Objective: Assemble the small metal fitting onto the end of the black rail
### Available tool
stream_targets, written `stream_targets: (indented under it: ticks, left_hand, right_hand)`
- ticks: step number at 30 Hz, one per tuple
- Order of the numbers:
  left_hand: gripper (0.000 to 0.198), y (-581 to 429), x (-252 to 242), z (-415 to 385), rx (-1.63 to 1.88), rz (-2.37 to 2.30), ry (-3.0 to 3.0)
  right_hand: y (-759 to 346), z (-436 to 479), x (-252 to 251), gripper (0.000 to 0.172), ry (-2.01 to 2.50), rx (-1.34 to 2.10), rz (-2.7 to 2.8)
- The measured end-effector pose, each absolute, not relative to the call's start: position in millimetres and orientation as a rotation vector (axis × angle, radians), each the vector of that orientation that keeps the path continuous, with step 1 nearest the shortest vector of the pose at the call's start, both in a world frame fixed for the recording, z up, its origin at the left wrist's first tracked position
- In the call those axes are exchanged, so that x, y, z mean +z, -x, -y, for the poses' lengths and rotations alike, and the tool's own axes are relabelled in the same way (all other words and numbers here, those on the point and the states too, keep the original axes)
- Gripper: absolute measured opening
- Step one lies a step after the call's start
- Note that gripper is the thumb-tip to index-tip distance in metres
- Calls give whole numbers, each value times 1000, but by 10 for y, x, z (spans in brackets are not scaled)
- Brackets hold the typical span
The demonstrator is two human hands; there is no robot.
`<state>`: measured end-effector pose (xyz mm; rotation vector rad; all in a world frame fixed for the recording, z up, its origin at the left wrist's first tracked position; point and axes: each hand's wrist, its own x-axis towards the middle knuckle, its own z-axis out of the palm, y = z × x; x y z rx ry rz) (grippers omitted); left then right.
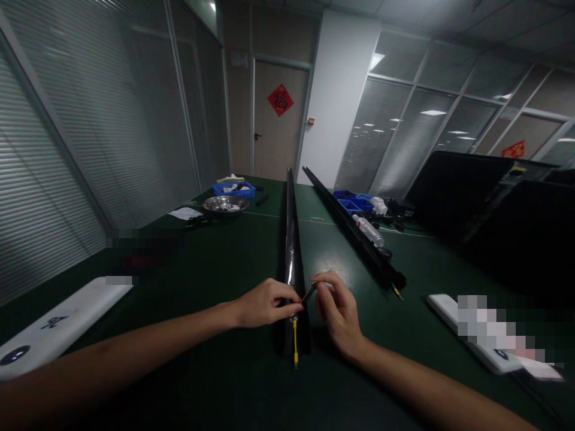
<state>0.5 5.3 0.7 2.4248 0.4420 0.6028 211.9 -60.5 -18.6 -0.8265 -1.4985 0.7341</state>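
Note:
A long black bar (291, 239) lies lengthwise on the dark green table (233, 257), running away from me. Its near end has a yellow wire (295, 341) hanging out. My left hand (265, 302) is closed in a pinch on the bar's near end. My right hand (336, 311) is closed on a thin dark tool (309, 293), whose tip points at the spot where my left fingers grip. A second long black bar (354, 230) lies to the right, with a small yellow wire at its near tip.
Flat white boards lie at the near left (58, 326) and near right (467, 326). At the far end stand a metal bowl (225, 205), blue bins (233, 189) (353, 202) and a plastic bottle (369, 230). Large black panels (489, 197) stand on the right.

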Motion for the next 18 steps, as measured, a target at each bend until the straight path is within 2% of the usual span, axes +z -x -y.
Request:
stream_targets:
  ticks: [18]
  left_hand:
    - [27,3,13,-55,616,-399,-2453]
  right_hand:
    - [-2125,621,-169,22,809,733,1515]
